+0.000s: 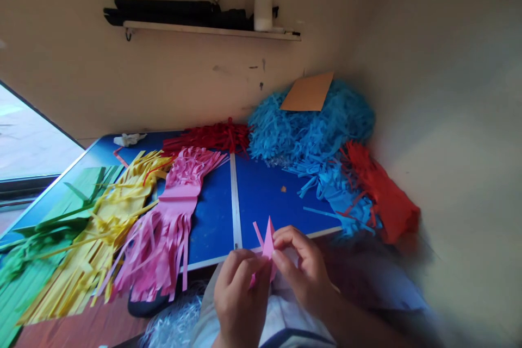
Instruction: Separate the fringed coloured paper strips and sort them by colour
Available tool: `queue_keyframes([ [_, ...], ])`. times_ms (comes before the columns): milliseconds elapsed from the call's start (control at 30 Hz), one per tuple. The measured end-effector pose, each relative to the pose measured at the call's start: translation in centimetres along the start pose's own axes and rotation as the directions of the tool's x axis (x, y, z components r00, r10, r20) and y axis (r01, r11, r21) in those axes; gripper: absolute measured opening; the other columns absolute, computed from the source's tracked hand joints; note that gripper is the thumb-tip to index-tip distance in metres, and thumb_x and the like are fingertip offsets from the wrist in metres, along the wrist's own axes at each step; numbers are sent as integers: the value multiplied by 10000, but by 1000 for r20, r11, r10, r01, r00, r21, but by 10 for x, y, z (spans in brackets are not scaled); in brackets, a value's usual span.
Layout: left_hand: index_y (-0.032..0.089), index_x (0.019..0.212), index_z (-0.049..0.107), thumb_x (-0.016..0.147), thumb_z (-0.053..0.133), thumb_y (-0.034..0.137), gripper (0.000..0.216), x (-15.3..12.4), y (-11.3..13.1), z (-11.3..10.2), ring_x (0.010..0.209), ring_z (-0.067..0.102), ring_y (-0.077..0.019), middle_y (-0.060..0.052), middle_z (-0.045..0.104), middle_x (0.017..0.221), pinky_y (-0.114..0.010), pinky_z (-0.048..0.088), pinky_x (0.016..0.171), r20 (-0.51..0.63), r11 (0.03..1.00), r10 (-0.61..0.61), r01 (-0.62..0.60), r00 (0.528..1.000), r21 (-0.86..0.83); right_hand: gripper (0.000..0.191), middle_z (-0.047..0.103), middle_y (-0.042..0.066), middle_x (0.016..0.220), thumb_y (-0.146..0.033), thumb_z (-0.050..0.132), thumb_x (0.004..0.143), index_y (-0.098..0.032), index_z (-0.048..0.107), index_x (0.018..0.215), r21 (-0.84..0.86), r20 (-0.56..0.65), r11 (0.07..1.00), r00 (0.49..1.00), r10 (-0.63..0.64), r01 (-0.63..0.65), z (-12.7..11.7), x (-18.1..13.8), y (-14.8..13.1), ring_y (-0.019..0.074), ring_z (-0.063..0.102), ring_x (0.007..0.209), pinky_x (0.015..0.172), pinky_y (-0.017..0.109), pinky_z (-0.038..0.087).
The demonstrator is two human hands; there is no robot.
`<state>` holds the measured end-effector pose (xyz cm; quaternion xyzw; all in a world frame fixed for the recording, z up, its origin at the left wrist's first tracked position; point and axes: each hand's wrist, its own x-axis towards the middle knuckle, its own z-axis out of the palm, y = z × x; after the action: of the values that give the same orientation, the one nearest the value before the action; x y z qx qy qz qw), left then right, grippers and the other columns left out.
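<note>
A small pink paper piece (268, 240), folded to a sharp point at its top, is held over my lap just in front of the table edge. My left hand (241, 285) pinches it low on the left, fingers closed. The thumb and forefinger of my right hand (300, 262) grip its right side. A narrow pink strip sticks up beside the point. Its lower part is hidden behind my fingers. Nearest on the table lies a fringed pink paper bundle (179, 198), to the left.
Fringed yellow (112, 212) and green paper (36, 261) hang over the blue table's (269, 190) left side. Dark red fringe (207, 137), a blue shredded pile (277, 125) with an orange card (308, 92), and red paper (385, 196) lie behind and right. A shelf (212, 31) holds a white bottle (263, 8).
</note>
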<state>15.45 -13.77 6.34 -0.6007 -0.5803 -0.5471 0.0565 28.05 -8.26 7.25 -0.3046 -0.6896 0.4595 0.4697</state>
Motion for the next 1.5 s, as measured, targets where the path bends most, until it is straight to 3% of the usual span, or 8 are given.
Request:
queue_keyframes([
  [900,210,794,613,866,649,135,110,-9,-2,4,647,621,-102,18,623,732,-187,504,607,3,999,-41,41,999,26,68,651,22,855,-206,549,883,-204,611,855,-60,-18,998,999,35,-36,-2,-3,-1,171,634,819,759,257,496],
  [1167,204,819,643,851,654,99,110,-17,-8,12,710,609,-146,-13,631,748,-251,516,675,6,985,83,-83,997,152,60,699,24,834,-193,544,816,-209,589,779,-272,-33,960,998,56,-62,-3,1,4,180,663,791,737,261,495],
  [1267,218,820,652,868,642,160,75,-18,-9,9,685,629,-140,-7,645,764,-236,533,624,121,999,-38,34,992,35,108,689,16,766,-173,520,791,-210,579,708,-320,17,944,996,88,-78,-6,4,4,175,649,727,693,260,488],
  [1400,217,855,649,860,652,224,10,-19,-13,-1,720,663,-136,-6,644,813,-227,591,616,392,903,-260,366,883,-226,115,679,9,740,-142,528,777,-204,615,735,-332,76,937,987,145,-112,-8,0,6,168,627,693,688,261,479],
  [1500,217,890,659,835,684,265,77,-22,-20,-5,758,668,-149,-15,638,856,-256,612,645,418,861,-339,457,843,-224,133,683,2,754,-104,542,777,-203,624,743,-352,104,931,984,146,-101,-9,-5,10,166,627,713,704,261,463],
])
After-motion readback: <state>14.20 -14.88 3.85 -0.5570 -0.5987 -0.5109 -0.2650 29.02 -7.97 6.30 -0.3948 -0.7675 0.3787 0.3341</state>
